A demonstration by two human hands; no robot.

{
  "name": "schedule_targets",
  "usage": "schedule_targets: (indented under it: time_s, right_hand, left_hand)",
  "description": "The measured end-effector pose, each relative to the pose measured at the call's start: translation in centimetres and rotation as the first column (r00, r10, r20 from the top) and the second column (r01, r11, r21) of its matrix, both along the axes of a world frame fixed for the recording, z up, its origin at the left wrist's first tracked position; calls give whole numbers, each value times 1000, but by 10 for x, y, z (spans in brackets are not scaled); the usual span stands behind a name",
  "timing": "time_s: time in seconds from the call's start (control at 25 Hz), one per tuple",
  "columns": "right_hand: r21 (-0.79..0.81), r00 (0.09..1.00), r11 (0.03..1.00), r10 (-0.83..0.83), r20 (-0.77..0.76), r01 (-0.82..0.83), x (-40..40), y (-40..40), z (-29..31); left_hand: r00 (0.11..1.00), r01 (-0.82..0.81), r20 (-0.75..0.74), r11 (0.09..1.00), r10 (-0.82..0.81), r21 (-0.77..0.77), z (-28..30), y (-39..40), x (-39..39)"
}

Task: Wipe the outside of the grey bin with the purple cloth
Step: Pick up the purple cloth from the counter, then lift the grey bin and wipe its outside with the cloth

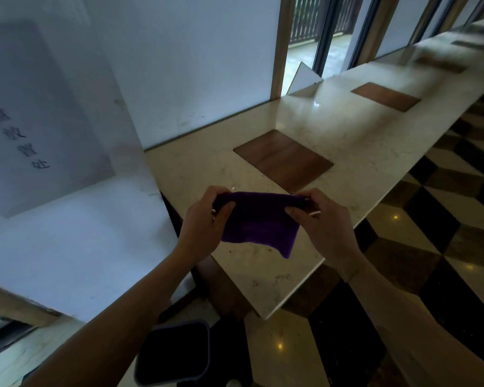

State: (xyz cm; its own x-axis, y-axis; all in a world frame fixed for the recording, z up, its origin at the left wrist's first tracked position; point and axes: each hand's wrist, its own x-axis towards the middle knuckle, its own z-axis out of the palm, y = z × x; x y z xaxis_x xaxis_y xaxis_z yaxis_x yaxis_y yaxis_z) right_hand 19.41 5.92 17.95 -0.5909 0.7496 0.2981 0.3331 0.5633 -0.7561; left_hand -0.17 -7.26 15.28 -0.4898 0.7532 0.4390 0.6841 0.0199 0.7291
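A purple cloth (259, 223) hangs stretched between my two hands above the near end of a marble counter (347, 141). My left hand (207, 219) pinches its upper left corner and my right hand (322, 219) pinches its upper right corner. The lower edge of the cloth droops free. The grey bin (173, 354) stands on the floor below, near the bottom middle of the view, with its open top dark inside. My left forearm crosses part of its rim. Neither hand touches the bin.
The long counter runs away to the upper right, with brown wooden inlay panels (284, 159) set in it. A white pillar (67, 191) with a sign (25, 121) stands to the left. The floor (444, 219) at right is glossy checkered tile. Windows line the far side.
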Motion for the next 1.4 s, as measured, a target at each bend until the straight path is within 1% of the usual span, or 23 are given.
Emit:
schedule_targets:
  time_s: [0.16, 0.24, 0.36, 0.44, 0.6, 0.76, 0.8, 0.84, 0.88, 0.96, 1.04, 1.12, 1.2, 1.24, 1.28, 1.4]
  right_hand:
    - [38, 999, 998, -45, 8, 44, 15, -35, 10]
    - [20, 998, 998, -56, -3, 56, 26, -60, 9]
    - [5, 998, 998, -63, 15, 63, 45, -103, 4]
    - [3, 995, 996, -95, 18, 94, 60, -132, -3]
    - [-51, 986, 985, -167, 8, 167, 82, -181, -16]
    - [-50, 975, 975, -211, 75, 215, 75, -215, -29]
    - [-90, 976, 973, -206, 78, 212, 68, -224, -36]
    - [-170, 980, 966, -191, 52, 197, 61, -231, -43]
    - [-287, 985, 942, -175, 11, 171, 52, -240, -55]
    - [-505, 981, 855, -179, -74, 118, 29, -258, -85]
    - [-660, 963, 749, -213, -166, 52, -2, -277, -132]
    - [-757, 916, 652, -283, -283, -33, -30, -297, -191]
    - [-808, 877, 587, -361, -316, -49, -51, -313, -252]
    - [-810, 870, 585, -373, -323, -49, -59, -319, -286]
    - [-797, 863, 602, -379, -335, -45, -67, -325, -325]
    - [-716, 840, 698, -386, -382, -4, -82, -331, -436]
  left_hand:
    - [999, -31, -9, 999, 31, -14, 14, -38, 16]
    - [998, -67, -9, 997, 67, -32, 17, -61, 26]
    - [993, -109, 30, 993, 110, -54, 15, -98, 44]
    - [994, -97, 50, 993, 101, -73, 12, -121, 59]
    - [994, -61, 83, 994, 68, -89, 5, -165, 81]
    - [986, -100, 124, 990, 111, -95, -5, -203, 80]
    - [984, -108, 129, 989, 122, -104, -9, -213, 77]
    - [983, -112, 134, 988, 126, -105, -16, -221, 72]
    - [980, -120, 146, 987, 135, -107, -26, -231, 66]
    - [975, -141, 157, 984, 157, -108, -54, -247, 55]
    - [977, -138, 145, 984, 154, -116, -98, -261, 42]
    - [991, -76, 98, 988, 89, -132, -155, -274, 33]
    - [1000, 15, 20, 986, -12, -168, -221, -284, 27]
    - [999, 54, 5, 981, -54, -188, -256, -288, 27]
    - [996, 88, 13, 975, -88, -204, -296, -292, 27]
    - [978, 191, 131, 951, -163, -243, -415, -296, 31]
